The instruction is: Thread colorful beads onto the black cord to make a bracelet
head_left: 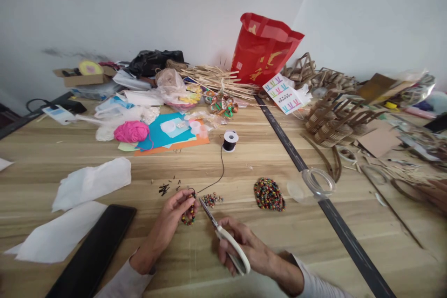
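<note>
My left hand (175, 210) pinches a small beaded bracelet (189, 218) by its dark cord, and its multicoloured beads hang below the fingers. In my right hand (240, 241) is a pair of scissors (233, 247) with white handles, its blades pointing at the cord beside the bracelet. Black cord (222, 167) runs from a white spool (230, 141) towards the left fingertips. A little heap of loose beads (212, 199) lies just past the scissor tips. Short black cord scraps (163, 189) are left of the bracelet. To the right sits a pile of strung beads (269, 194).
White paper sheets (92, 182) and a long black flat object (92, 251) lie at the left. Pink yarn (131, 131), coloured paper, a red bag (264, 50) and small woven baskets (328, 121) line the back. A clear tape roll (318, 183) rests right. Another person's hand (433, 195) shows at the far right.
</note>
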### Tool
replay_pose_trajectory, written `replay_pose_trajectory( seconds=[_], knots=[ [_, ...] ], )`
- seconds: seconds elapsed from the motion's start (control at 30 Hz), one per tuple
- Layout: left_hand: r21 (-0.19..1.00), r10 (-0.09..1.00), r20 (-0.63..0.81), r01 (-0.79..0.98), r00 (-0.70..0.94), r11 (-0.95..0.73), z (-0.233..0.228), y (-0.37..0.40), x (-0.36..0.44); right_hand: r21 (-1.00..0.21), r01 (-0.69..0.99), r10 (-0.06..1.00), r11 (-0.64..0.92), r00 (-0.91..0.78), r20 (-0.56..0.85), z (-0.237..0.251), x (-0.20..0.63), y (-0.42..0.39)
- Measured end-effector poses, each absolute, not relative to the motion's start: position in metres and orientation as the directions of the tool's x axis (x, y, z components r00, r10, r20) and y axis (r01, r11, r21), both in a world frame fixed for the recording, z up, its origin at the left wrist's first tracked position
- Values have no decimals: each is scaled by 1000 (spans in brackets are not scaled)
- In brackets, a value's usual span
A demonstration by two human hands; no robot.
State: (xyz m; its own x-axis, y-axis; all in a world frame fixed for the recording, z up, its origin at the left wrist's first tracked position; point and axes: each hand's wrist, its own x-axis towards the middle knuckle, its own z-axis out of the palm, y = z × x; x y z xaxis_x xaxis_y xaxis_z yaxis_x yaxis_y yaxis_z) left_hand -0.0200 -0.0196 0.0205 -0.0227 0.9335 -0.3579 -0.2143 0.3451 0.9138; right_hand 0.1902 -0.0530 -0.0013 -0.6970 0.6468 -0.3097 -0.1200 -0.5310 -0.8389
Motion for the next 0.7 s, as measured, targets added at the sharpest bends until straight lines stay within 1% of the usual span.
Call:
replay_pose_trajectory(
  seconds=[0.33,0.53,0.7],
  knots=[
    [895,917,-397,-237,-35,378,20,-20,-21,-848,-117,647,-517,-702,-297,-1,190,-52],
    [906,930,-368,-234,-19,354,23,-19,-20,-849,-114,645,-516,-704,-297,2,191,-52],
    [903,927,-374,-238,-29,357,25,-19,-20,-856,-109,649,-505,-702,-293,2,189,-52]
  ],
)
